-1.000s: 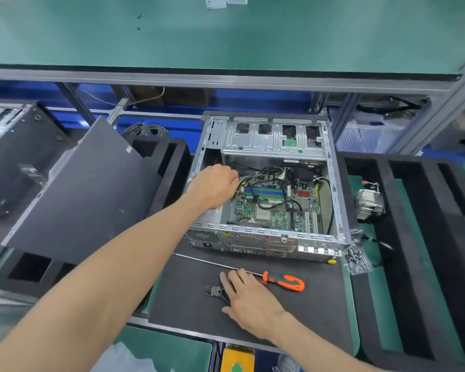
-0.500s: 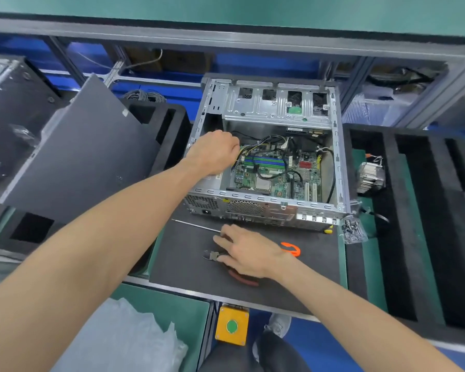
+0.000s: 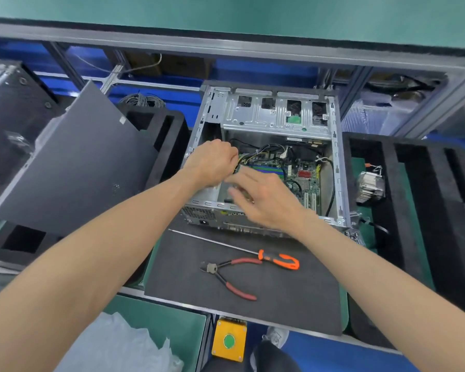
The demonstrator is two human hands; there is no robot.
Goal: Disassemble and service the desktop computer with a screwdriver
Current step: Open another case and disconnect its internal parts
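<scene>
A: Where's the case?
B: The case (image 3: 266, 159) lies open on the black mat (image 3: 253, 299), side panel off, board (image 3: 304, 178) showing inside. I'll place everything else from the case.

A: And the hands?
B: The left hand (image 3: 212, 165) is inside the case at its left wall, fingers curled in by the cable bundle (image 3: 255, 154). I can't tell whether they grip a cable; the knuckles hide it. The right hand (image 3: 266, 200) hovers over the near edge of the case, just beside the left, fingers spread apart and fairly straight, holding nothing. It's blurred.

A: The screwdriver?
B: The screwdriver (image 3: 277, 257) lies on the mat in front of the case, orange handle to the right, long shaft pointing left. Neither hand touches it. The cutters (image 3: 227, 275) lie just beside it, red handles spread, one handle touching the screwdriver near its grip.

A: Anything else around?
B: Left of the case, a dark panel (image 3: 75, 162) leans on foam. Right of the case, a heatsink (image 3: 369, 187) sits in a foam tray (image 3: 414, 210).
</scene>
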